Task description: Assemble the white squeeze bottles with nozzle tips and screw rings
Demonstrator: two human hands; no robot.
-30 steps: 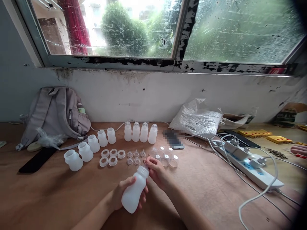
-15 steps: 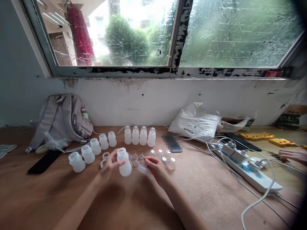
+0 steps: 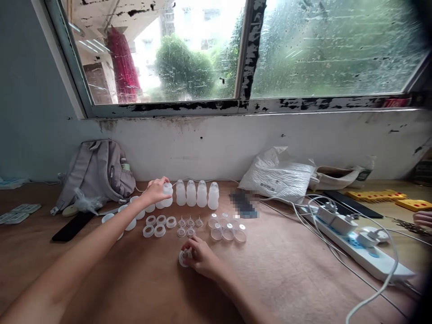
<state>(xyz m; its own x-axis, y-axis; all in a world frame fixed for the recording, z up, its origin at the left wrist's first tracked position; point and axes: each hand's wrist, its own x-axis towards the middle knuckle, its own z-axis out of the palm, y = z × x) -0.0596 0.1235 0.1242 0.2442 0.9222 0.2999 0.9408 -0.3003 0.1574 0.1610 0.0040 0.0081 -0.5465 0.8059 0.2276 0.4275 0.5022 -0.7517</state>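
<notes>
My left hand [image 3: 155,191] reaches far across the table, its fingers closed around the top of a frosted baby bottle [image 3: 168,198]. That bottle stands by other open bottles, partly hidden behind my left forearm. To its right, several bottles with domed tops [image 3: 201,193] stand in a row. Low on the table, my right hand [image 3: 200,257] has its fingers closed on a translucent round bottle part [image 3: 184,258], which touches the tabletop or hovers just over it; its exact kind is half covered. Just beyond lie translucent collar rings [image 3: 159,230], teats [image 3: 181,221] and clear caps [image 3: 228,232].
A grey backpack [image 3: 97,173] and a black phone [image 3: 72,226] are at left. A silver plastic mailer [image 3: 278,173] rests against the wall. A power strip [image 3: 364,252] with trailing cables occupies the right. At the far right edge, another person's hand [image 3: 421,218] shows.
My left hand has carried the bottle forward from the middle to the back row. My right hand has come nearer and left, down to the table. The view has shifted slightly.
</notes>
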